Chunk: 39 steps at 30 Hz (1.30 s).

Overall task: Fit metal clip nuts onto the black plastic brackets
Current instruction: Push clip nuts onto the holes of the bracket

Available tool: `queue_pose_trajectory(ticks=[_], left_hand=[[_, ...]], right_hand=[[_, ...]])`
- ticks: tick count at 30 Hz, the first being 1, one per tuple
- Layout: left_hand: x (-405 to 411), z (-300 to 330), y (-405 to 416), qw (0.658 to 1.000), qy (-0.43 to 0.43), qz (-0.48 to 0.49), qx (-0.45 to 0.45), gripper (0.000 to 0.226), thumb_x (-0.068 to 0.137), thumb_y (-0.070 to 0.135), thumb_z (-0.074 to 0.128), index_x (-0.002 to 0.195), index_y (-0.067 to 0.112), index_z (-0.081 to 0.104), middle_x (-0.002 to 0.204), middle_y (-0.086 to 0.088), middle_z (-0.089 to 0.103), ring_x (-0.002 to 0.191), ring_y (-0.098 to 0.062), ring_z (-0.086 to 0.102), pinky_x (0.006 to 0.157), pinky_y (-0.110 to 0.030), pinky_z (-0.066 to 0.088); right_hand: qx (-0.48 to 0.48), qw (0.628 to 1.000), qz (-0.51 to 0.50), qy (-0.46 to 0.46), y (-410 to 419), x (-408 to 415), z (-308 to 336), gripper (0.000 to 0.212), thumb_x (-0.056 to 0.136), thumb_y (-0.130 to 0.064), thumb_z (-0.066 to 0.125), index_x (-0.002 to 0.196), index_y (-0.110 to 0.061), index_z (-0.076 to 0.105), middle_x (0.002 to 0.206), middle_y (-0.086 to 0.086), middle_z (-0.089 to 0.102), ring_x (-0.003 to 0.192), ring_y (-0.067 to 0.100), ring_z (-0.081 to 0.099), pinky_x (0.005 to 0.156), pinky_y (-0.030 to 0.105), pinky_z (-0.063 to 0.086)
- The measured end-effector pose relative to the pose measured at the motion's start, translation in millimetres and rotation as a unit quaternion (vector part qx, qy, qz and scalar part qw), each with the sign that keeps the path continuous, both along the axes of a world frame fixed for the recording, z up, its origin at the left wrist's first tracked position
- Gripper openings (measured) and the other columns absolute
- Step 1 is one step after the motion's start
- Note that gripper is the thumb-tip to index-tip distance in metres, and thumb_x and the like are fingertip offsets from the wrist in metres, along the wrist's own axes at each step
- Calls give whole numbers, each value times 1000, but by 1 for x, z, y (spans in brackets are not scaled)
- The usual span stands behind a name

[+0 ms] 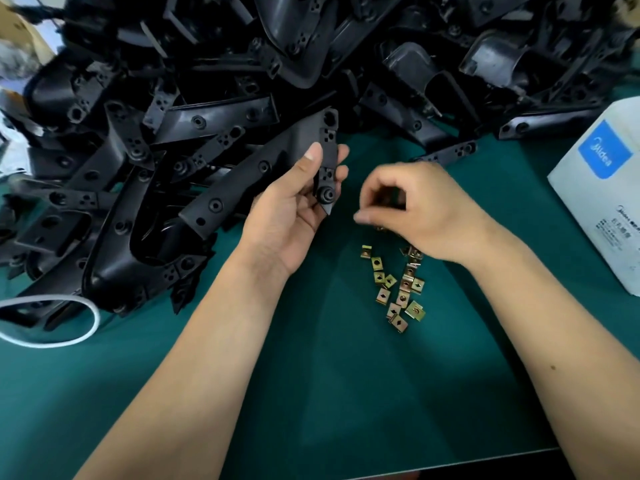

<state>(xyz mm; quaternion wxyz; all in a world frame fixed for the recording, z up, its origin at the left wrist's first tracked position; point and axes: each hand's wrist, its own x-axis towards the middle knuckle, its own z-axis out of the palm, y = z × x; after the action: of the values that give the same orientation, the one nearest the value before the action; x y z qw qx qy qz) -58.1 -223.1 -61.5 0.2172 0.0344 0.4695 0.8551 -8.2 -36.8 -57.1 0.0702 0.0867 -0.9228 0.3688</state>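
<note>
A heap of black brackets [242,64] fills the upper frame; the left hand [298,209] grips one bracket [277,161] at centre. The right hand [408,209], fingers curled, blurred, seemingly pinches a clip nut above the loose clip nuts [398,289] at lower centre. Better steady the bracket's tab and slide the nut on squarely.

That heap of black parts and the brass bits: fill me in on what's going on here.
A person is fitting clip nuts onto black plastic brackets. The left hand holds one bracket up by its tab end, over the green mat. The right hand is curled above the loose nuts, apparently pinching one, though it is blurred. A large pile of brackets fills the back, with a white box at right.
</note>
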Motion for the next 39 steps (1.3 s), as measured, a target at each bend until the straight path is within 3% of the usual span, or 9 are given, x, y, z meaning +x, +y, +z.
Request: queue_pose_trajectory(ticks=[4,6,13,18,25,29,34,36,39], left_hand=[[5,1,4,1000,0,-8,-15,22,94,33,69,93,18,86,104,3,79,81,-2,73,70,-17,56],[6,1,6,1000,-17,-6,-9,23,89,35,72,89,16,85,95,2,79,74,-3,72,65,-17,56],[4,-1,9,998,-54,14,8,27,70,37,80,81,12,81,88,-4,78,75,-11,74,65,-21,58],[3,-3,8,999,-40,-12,11,35,73,38,80,92,9,79,96,-10,77,85,-18,75,80,-28,61],[1,-4,6,999,-38,-31,11,37,73,38,81,94,7,80,98,-11,77,84,-18,75,76,-26,60],[0,-2,5,998,-35,-44,-6,47,76,40,79,106,5,75,112,-15,75,90,-17,71,82,-25,57],[-1,0,5,997,-46,-66,3,60,79,40,76,124,3,58,100,-11,63,84,-17,61,80,-26,49],[2,1,5,996,-63,-70,-1,67,78,40,76,127,-1,58,100,-10,61,81,-15,57,78,-25,44],[7,3,6,997,-49,-65,-8,60,81,34,72,119,-12,63,94,-12,71,72,-16,63,75,-25,51]], right_hand=[[-307,948,-63,59,-10,-2,-3,8,94,-14,74,89,-10,70,76,2,73,65,14,64,60,25,52],[-363,927,-73,58,-15,-2,-5,5,94,-11,74,90,-10,73,75,3,73,66,13,64,59,25,52],[-431,900,-58,13,-22,-1,-7,18,91,3,73,95,-13,78,88,5,78,78,16,72,76,26,58],[-477,876,-78,2,-24,0,-6,12,88,3,77,94,-6,71,81,7,77,75,21,74,71,28,59],[-493,866,-81,-8,-26,2,-2,14,86,3,79,91,-6,69,78,9,76,71,22,74,69,28,59],[-502,862,-73,-25,-26,3,1,18,86,5,77,90,-7,65,77,10,75,70,22,73,66,28,58],[-518,851,-67,-45,-27,3,5,24,85,6,76,90,-9,58,75,9,74,68,21,72,62,27,56],[-526,847,-56,-48,-28,4,5,27,82,5,77,89,-9,56,74,10,73,66,20,70,60,26,55],[-527,847,-45,-47,-30,6,6,32,71,-7,83,85,-12,55,72,9,72,62,18,68,57,24,53]])
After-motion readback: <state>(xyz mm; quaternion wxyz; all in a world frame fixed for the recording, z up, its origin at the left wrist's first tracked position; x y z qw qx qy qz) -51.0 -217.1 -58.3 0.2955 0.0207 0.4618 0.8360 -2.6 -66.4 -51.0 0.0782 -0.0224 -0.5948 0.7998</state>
